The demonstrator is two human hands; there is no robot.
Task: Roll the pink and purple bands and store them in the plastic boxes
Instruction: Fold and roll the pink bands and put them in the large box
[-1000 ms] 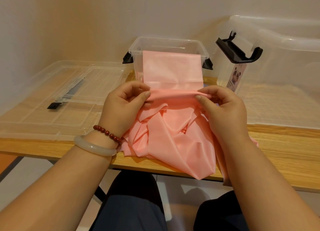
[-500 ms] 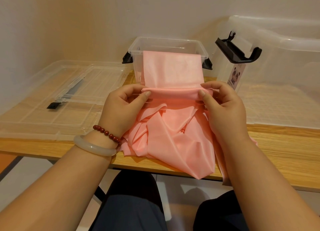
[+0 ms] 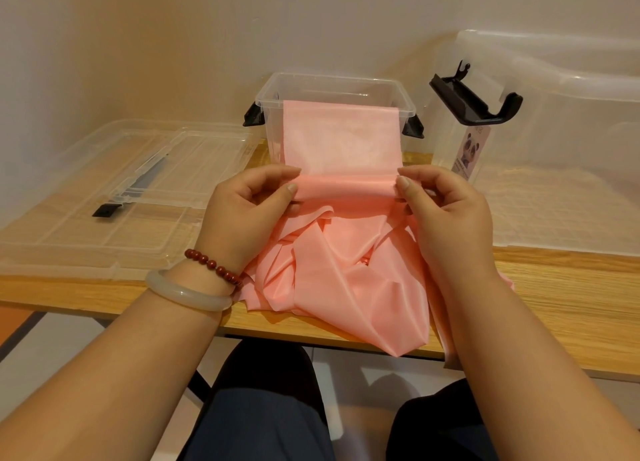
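Two curled hands point(image 3: 247, 211) point(image 3: 450, 214) on pink band point(image 3: 343, 142)

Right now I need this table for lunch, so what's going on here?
A seated person is rolling the pink band: left hand and right hand each pinch one end of a fold across it. Beyond the fold it runs up the front of the small clear box; the rest lies bunched on the wooden table, hanging off its near edge. That box looks empty.
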